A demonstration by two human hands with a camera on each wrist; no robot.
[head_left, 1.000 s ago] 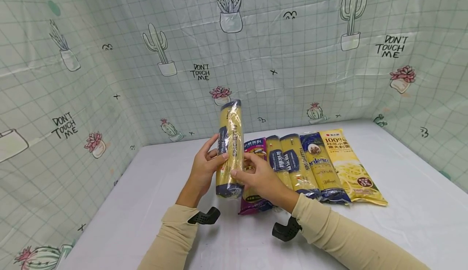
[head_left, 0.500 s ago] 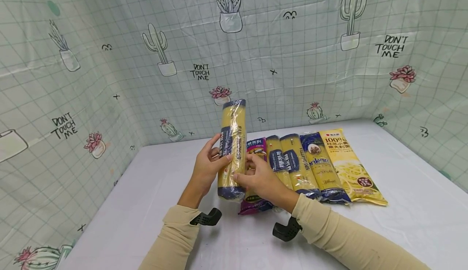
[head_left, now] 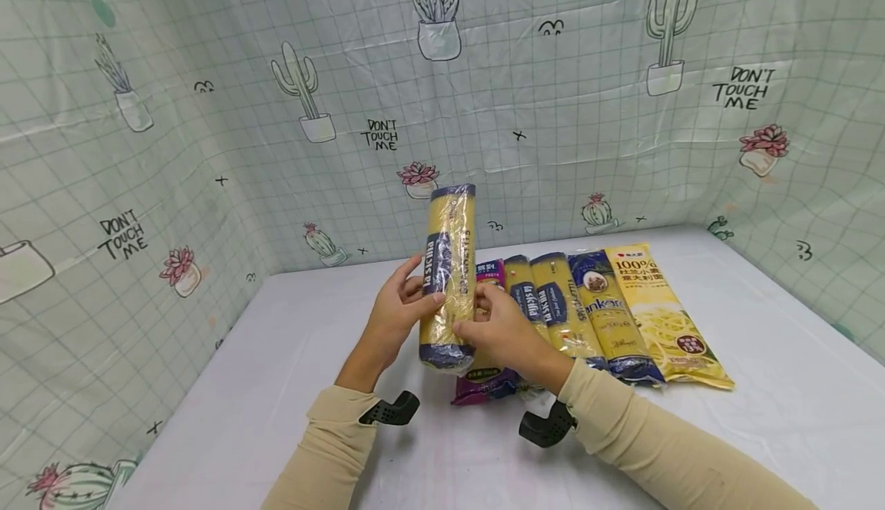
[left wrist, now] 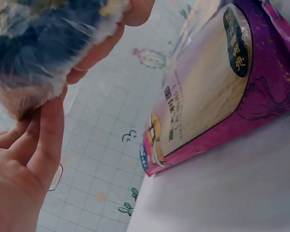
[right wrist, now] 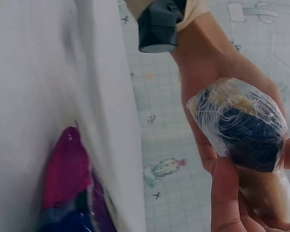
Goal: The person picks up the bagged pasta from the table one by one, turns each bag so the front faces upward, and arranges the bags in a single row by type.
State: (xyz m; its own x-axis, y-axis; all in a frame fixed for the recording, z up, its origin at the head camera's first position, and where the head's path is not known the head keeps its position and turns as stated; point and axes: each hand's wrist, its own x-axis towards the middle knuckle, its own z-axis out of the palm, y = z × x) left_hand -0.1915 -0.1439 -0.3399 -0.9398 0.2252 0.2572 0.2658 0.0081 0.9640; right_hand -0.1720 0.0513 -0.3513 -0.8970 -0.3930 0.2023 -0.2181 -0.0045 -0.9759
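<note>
Raised above the table, a pack of spaghetti (head_left: 449, 264) in clear film with navy bands stands nearly upright between both hands. My left hand (head_left: 394, 318) grips its left side, thumb across the front. On the lower right side, my right hand (head_left: 505, 333) pinches it with thumb and fingers. In the left wrist view, the navy end of the spaghetti pack (left wrist: 48, 38) fills the upper left corner. The right wrist view shows its film-wrapped end (right wrist: 246, 130) close up. Behind it, partly hidden, lies a purple pasta pack (head_left: 484, 387).
Right of the purple pack, two more navy-banded spaghetti packs (head_left: 530, 287) (head_left: 563, 295) lie side by side. Beyond them are a blue-and-yellow pasta pack (head_left: 615, 318) and a yellow pasta bag (head_left: 667, 310). The white table (head_left: 297, 326) meets a cactus-print curtain (head_left: 359, 187) behind.
Both hands have shifted slightly right with the spaghetti pack. The pack has turned a little, so more of its navy label faces the head camera. The packs on the table stay put.
</note>
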